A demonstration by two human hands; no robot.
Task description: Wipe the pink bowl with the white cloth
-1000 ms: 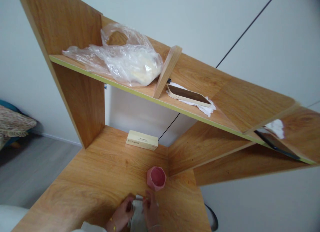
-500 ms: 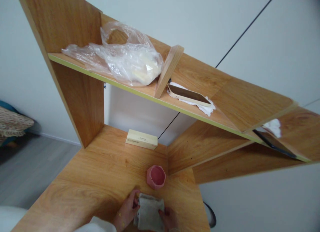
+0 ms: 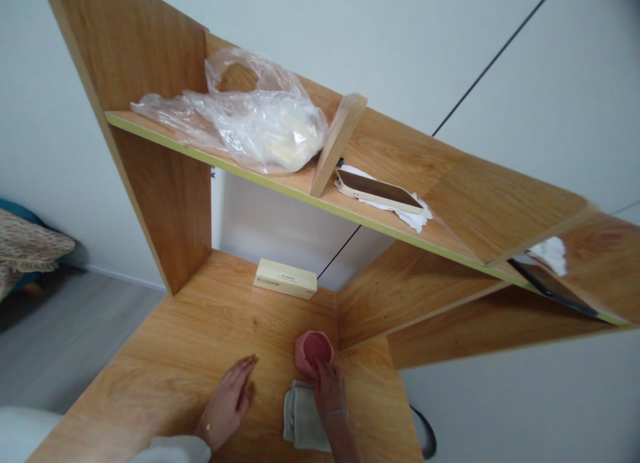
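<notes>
A small pink faceted pot (image 3: 313,346) stands upright on the wooden desk. My right hand (image 3: 330,391) reaches over a folded grey cloth (image 3: 303,418) and grips the pot's near rim, with fingertips at its opening. The cloth lies flat on the desk, partly hidden under my right wrist and forearm. Left of the cloth, my left hand (image 3: 227,402) holds nothing. Its fingers are stretched out over the desk, pointing away from me, with the thumb apart.
A long cream box (image 3: 285,280) lies at the back of the desk (image 3: 200,343). Above runs a shelf with a clear plastic bag (image 3: 270,126), an upright divider (image 3: 340,143), a phone (image 3: 380,190) on white tissue, and another dark flat device (image 3: 550,290) to the right.
Both hands have let go of the grey cloth, which now lies slightly to the right. My left hand has moved left and opened; my right hand has gone forward to the pink pot.
</notes>
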